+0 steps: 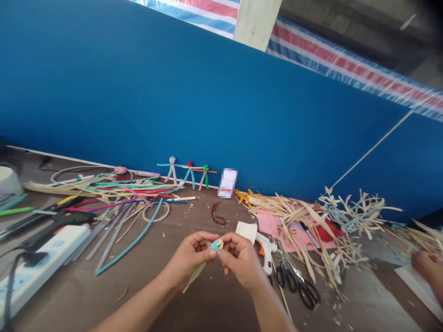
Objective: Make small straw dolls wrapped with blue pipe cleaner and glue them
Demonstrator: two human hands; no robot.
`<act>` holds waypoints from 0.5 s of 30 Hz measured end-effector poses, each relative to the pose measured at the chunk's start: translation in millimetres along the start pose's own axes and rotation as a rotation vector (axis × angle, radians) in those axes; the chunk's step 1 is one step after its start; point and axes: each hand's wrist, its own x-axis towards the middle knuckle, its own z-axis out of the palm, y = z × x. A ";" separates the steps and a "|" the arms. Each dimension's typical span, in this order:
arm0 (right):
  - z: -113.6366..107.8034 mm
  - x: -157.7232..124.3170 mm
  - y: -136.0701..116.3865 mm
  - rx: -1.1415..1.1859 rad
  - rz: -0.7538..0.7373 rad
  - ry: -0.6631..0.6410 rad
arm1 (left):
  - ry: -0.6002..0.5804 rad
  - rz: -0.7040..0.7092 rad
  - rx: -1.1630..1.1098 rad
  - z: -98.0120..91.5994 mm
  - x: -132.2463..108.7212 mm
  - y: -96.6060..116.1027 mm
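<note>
Blue-and-yellow piece (217,245): one, small, held between the two hands above the tabletop (155,299), low centre of view.

Fingers: left hand (194,252), thumb and forefinger pinched on the piece's blue side; right hand (241,256), thumb and forefinger closed at its yellow side, other fingers curled beneath.

Pale strip (193,277): one, slanting down below the left hand; whether joined to the piece, cannot tell.

Step in hand, as judged: fine shaping or winding of the piece by fingertip. Next move would seem to call for one pinch kept firm — the left, perhaps — while the other turns or tucks.

Pose: forearms entering from the lower edge, converging; thumbs uppermost, hands nearly meeting, both raised off the surface.

Beyond the hands: red-brown fuzzy curl (218,215), ahead; white glue gun (267,259) and black-handled scissors (309,294), right; coloured strips (128,188), heaped left; pale shavings (277,206), heaped right — three small figures (190,174) upright against the blue panel (207,101).
</note>
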 end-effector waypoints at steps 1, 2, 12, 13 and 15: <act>0.4 1.4 0.7 0.000 0.011 0.006 | 0.007 -0.008 -0.012 -0.7 0.4 -0.1; 0.8 2.8 1.5 0.001 0.022 0.010 | 0.015 -0.017 -0.026 -1.5 1.0 -0.2; 2.7 11.6 9.7 0.092 0.082 0.007 | -0.007 -0.167 -0.176 -10.4 6.2 -0.1; 2.8 12.1 9.7 0.101 0.080 0.002 | -0.022 -0.180 -0.189 -11.2 7.1 -0.4; 2.8 12.8 9.5 0.120 0.072 -0.007 | -0.051 -0.202 -0.210 -12.9 9.0 -1.2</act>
